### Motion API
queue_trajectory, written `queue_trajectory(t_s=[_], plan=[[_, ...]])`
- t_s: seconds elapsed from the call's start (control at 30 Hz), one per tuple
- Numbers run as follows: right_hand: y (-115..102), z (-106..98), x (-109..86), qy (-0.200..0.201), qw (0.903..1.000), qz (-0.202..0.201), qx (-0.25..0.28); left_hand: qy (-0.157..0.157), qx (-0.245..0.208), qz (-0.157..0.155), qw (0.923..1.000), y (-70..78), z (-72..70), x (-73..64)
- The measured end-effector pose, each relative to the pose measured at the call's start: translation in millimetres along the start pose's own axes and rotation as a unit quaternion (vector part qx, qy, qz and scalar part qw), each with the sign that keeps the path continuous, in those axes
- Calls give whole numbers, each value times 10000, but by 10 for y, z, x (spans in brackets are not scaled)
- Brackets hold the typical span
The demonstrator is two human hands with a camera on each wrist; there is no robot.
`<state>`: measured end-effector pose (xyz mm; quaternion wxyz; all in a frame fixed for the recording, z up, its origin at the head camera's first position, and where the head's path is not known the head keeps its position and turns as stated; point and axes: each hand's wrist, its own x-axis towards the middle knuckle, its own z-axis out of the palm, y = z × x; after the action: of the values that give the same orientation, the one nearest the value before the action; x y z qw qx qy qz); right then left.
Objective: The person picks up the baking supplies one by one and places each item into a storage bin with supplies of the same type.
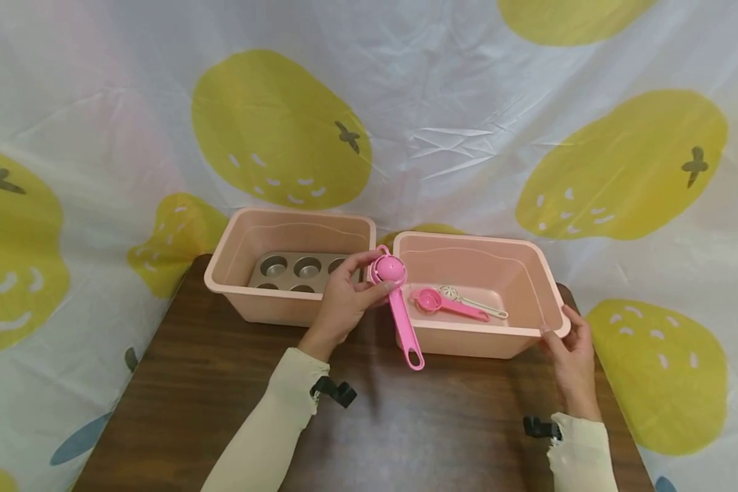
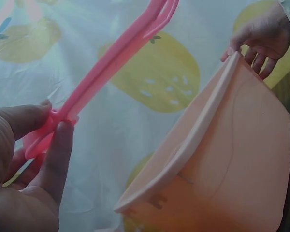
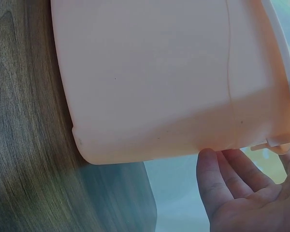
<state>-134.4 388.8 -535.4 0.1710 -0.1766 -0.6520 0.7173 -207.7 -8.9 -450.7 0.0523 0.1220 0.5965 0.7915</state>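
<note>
My left hand (image 1: 347, 301) pinches a pink egg separator (image 1: 404, 324) by its round cup end, between thumb and fingers. Its slotted handle slants down toward the front, above the gap between two bins. In the left wrist view the egg separator (image 2: 101, 65) appears edge-on, clear of the bin. With my right hand (image 1: 573, 359) I grip the front right corner of the right-hand pink bin (image 1: 467, 339), thumb at the rim, fingers (image 3: 213, 181) against the outer wall. On that bin's floor lie another pink egg separator (image 1: 458, 309) and a cream one (image 1: 488, 307), side by side.
To the left stands a matching pink bin (image 1: 264, 305) holding a metal muffin tin (image 1: 292, 265). Both bins rest toward the back of a dark wooden table (image 1: 400, 424). Behind it hangs a pale curtain (image 1: 443, 89) with large yellow fruit prints.
</note>
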Motion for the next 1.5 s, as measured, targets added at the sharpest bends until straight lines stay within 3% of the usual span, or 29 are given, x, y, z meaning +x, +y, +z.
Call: queue_trajectory(t_s=[0.53, 0.7, 1.13, 1.23, 1.37, 1.5], plan=[[7, -13, 13, -60, 9998, -117, -146, 466, -278, 168, 9984, -215, 422, 448], [5, -11, 0, -100, 9996, -137, -220, 548, -561, -40, 9969, -253, 532, 527], [-29, -8, 1, -49, 9994, 12, -338, 1192, -867, -516, 9877, -457, 818, 748], [-25, -8, 1, -68, 9995, 25, -309, 1082, -744, -709, 9888, -477, 864, 777], [-16, -11, -3, -82, 9995, 0, -289, 472, -508, -1145, 9910, -503, 915, 786], [-12, -11, -10, -99, 9993, -35, -364, -36, -454, -1489, 9878, -534, 941, 771]])
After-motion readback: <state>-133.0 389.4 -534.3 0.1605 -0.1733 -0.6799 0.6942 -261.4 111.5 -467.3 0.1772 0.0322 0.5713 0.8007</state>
